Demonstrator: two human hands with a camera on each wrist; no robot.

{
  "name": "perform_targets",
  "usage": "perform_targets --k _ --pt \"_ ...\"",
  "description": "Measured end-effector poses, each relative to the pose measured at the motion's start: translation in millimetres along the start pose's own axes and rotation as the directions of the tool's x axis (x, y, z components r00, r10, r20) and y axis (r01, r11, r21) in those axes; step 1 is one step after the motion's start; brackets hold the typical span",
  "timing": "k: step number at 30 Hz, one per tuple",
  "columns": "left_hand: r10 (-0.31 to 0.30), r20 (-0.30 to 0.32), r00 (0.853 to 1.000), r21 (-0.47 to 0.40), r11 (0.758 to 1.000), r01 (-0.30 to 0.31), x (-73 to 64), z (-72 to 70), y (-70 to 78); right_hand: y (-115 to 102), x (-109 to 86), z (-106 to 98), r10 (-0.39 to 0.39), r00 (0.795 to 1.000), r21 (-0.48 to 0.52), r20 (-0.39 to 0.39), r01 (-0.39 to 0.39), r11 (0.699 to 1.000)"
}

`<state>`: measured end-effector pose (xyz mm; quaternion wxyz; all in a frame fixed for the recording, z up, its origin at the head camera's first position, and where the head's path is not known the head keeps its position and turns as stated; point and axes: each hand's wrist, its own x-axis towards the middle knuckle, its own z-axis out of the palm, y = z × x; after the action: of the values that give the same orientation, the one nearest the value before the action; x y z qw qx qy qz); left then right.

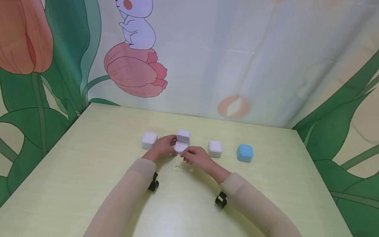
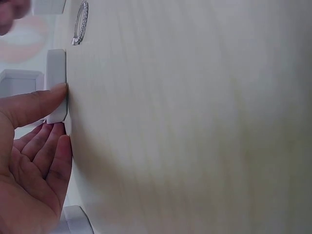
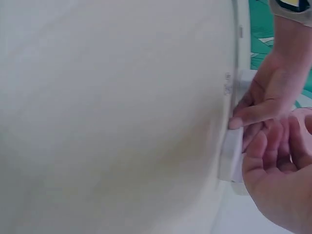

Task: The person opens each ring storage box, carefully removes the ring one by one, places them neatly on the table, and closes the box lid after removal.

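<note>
A small white ring box (image 1: pixel 184 135) stands on the table with its lid raised. My left hand (image 1: pixel 162 146) grips this box from its left side; the left wrist view shows the thumb on its front wall and the fingers around the side. At the box's front right corner is my right hand (image 1: pixel 197 158), its fingers loosely bent. In the right wrist view, a gap parts that thumb from the fingers (image 3: pixel 273 146), and no object shows in it. Nearer to me, a silver ring (image 2: pixel 85 22) with a row of small stones rests on the table.
A closed white box (image 1: pixel 149 140) sits left of the ring box, beside my left wrist. To the right stand another closed white box (image 1: pixel 214 149) and a blue box (image 1: pixel 244 153). Behind the pale wooden table (image 1: pixel 266 197) hangs a printed curtain (image 1: pixel 201 65).
</note>
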<state>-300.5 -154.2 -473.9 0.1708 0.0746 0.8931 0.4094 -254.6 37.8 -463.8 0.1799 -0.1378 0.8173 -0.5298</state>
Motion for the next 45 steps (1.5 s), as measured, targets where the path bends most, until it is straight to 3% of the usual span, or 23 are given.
perform_targets --k 7,16,22,28,36,45 --pt "0.009 -0.010 1.000 0.048 0.999 -0.008 0.7 -1.3 2.4 -17 -2.2 -10 -0.083 0.976 0.109 -0.201 0.107 0.988" --pt "-0.005 -0.002 1.000 -0.002 1.000 0.005 2.0 -0.3 -0.1 -34 0.3 -20 -0.139 0.939 0.006 -0.314 0.148 0.989" --pt "-0.002 0.000 1.000 -0.001 1.000 0.002 2.6 0.8 -1.6 -38 8.2 -24 -0.128 0.942 -0.021 -0.310 0.128 0.992" --pt "-0.009 0.002 1.000 -0.002 1.000 0.009 1.4 1.1 -1.6 -37 15.8 -25 -0.063 0.955 0.013 -0.290 0.069 0.998" --pt "-0.007 0.003 1.000 -0.004 1.000 0.007 1.7 1.8 -3.5 -31 26.7 -22 0.053 0.962 0.104 -0.268 -0.026 0.994" --pt "-0.001 0.007 1.000 0.005 1.000 0.001 1.4 2.9 -5.2 -23 36.7 -18 0.153 0.951 0.228 -0.269 -0.092 0.969"
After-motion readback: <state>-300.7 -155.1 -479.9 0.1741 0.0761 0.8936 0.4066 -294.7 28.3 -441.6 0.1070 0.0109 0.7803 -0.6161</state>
